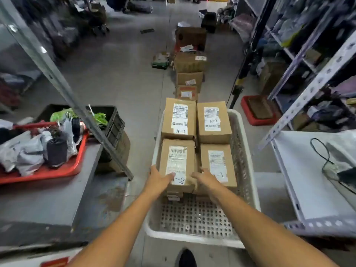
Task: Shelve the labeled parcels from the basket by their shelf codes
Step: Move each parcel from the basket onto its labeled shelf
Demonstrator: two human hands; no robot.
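Note:
A white perforated basket [248, 170] stands on the floor in front of me with several brown cardboard parcels in it. The near left parcel [177, 158] bears an A-2 label, and the far left parcel [180, 118] also reads A-2. The far right parcel [212, 121] and the near right parcel [218, 164] read A-1. My left hand [159, 179] lies with straight fingers on the near left parcel's near left corner. My right hand [205, 178] reaches to that parcel's right edge, in the gap beside the near right parcel.
A grey shelf at the left carries a red tray [48, 170] of bagged goods, behind a slanted metal post [67, 93]. A black crate [115, 122] sits beyond it. A white shelf board [308, 180] with a black cable lies at the right. Cardboard boxes [189, 62] line the floor ahead.

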